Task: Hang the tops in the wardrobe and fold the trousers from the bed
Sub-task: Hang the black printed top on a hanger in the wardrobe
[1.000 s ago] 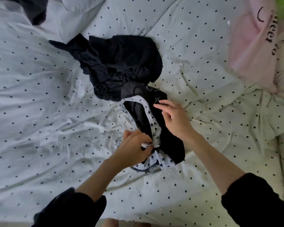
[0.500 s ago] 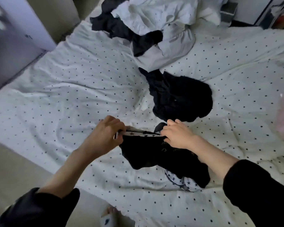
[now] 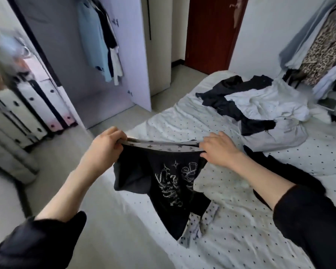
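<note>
Above the bed [image 3: 231, 220]: black printed top [image 3: 169, 181], lifted, hem trailing on the sheet
Left hand [image 3: 105, 150]: my fingers curled, gripping its star-patterned collar
Right hand [image 3: 219, 150]: pinching the collar's other end
Wardrobe [image 3: 97, 45]: open beyond

Single head-worn wide-angle view, looking forward and down from standing height at the bed's near edge. Close range: both forearms enter from the bottom corners, left hand [image 3: 105, 150] and right hand [image 3: 219, 150] at frame centre, holding up a black printed top [image 3: 163, 177]. Bed [image 3: 241, 220] fills the lower right, running away toward the upper right. Open wardrobe [image 3: 109, 55] sits upper left, red-brown door [image 3: 209, 32] top centre, clothes rack [image 3: 318, 45] at the upper right edge. Strong edge distortion, left side blurred. No second view.
</note>
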Available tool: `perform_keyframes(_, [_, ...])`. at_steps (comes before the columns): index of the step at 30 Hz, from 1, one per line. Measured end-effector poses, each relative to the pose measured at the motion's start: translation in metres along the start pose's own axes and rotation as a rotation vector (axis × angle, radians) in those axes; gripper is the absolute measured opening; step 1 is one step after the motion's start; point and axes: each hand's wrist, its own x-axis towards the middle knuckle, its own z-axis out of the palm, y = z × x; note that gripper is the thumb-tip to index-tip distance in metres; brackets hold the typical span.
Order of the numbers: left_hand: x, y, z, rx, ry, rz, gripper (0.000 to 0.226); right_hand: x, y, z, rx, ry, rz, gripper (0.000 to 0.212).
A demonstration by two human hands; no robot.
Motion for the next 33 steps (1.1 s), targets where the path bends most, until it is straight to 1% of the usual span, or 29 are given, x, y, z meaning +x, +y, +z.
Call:
perform_keyframes(2, [-0.001,-0.034,-0.037,0.039,0.042,-0.02,0.023,0.03,-0.029,-0.041,0.014,0.088,0.031,0.045])
perform_keyframes(4, [-0.002,-0.069,-0.072,0.062,0.085,-0.041,0.021,0.062,-0.059,-0.078,0.06,0.231,0.039,0.055])
perform_keyframes(6, [-0.002,-0.106,-0.106,0.083,0.126,-0.062,0.021,0.094,-0.093,-0.114,0.081,0.36,0.035,0.058])
perform_keyframes(7, [-0.001,-0.121,-0.12,0.091,0.15,-0.075,0.022,0.11,-0.106,-0.127,0.081,0.4,0.033,0.056])
perform_keyframes(9, [0.001,-0.157,-0.146,0.116,0.195,-0.087,0.023,0.147,-0.135,-0.153,0.053,0.413,0.041,0.054])
perform_keyframes(11, [0.004,-0.182,-0.163,0.142,0.214,-0.099,0.023,0.177,-0.158,-0.169,-0.042,0.357,0.016,0.05])
perform_keyframes(13, [0.007,-0.218,-0.18,0.164,0.227,-0.126,0.023,0.217,-0.186,-0.182,-0.089,0.298,-0.014,0.031])
perform_keyframes(14, [0.011,-0.235,-0.187,0.175,0.222,-0.146,0.023,0.236,-0.199,-0.189,-0.031,0.267,0.019,0.023])
perform_keyframes(15, [0.014,-0.248,-0.19,0.186,0.214,-0.168,0.024,0.251,-0.206,-0.194,0.095,0.243,0.08,0.017])
perform_keyframes(16, [0.018,-0.266,-0.195,0.19,0.206,-0.2,0.024,0.272,-0.214,-0.198,0.278,0.225,0.152,0.014])
perform_keyframes(18, [0.034,-0.311,-0.206,0.195,0.216,-0.263,0.023,0.327,-0.228,-0.215,0.697,0.165,0.27,0.015])
perform_keyframes(19, [0.039,-0.323,-0.206,0.198,0.205,-0.275,0.022,0.341,-0.229,-0.221,0.865,0.138,0.298,0.017])
perform_keyframes(20, [0.048,-0.339,-0.208,0.203,0.196,-0.291,0.022,0.364,-0.233,-0.228,0.97,0.14,0.31,0.019])
perform_keyframes(21, [0.058,-0.355,-0.209,0.202,0.194,-0.298,0.021,0.385,-0.237,-0.234,1.024,0.17,0.323,0.02])
perform_keyframes(22, [0.072,-0.374,-0.211,0.206,0.187,-0.314,0.019,0.412,-0.242,-0.242,1.025,0.206,0.318,0.023])
perform_keyframes(24, [0.096,-0.402,-0.213,0.188,0.154,-0.353,0.021,0.448,-0.248,-0.25,0.904,0.273,0.274,0.026])
perform_keyframes(26, [0.118,-0.425,-0.215,0.141,0.135,-0.374,0.028,0.479,-0.252,-0.254,0.827,0.317,0.209,0.02])
perform_keyframes(28, [0.145,-0.455,-0.215,0.057,0.143,-0.376,0.033,0.521,-0.254,-0.26,0.826,0.349,0.11,0.016])
perform_keyframes(30, [0.164,-0.473,-0.212,-0.018,0.144,-0.398,0.035,0.546,-0.252,-0.262,0.827,0.359,-0.032,0.014])
perform_keyframes(31, [0.176,-0.486,-0.209,-0.061,0.135,-0.409,0.036,0.56,-0.252,-0.263,0.84,0.358,-0.092,0.019])
perform_keyframes(33, [0.205,-0.513,-0.202,-0.13,0.089,-0.415,0.035,0.591,-0.25,-0.265,0.879,0.323,-0.158,0.036])
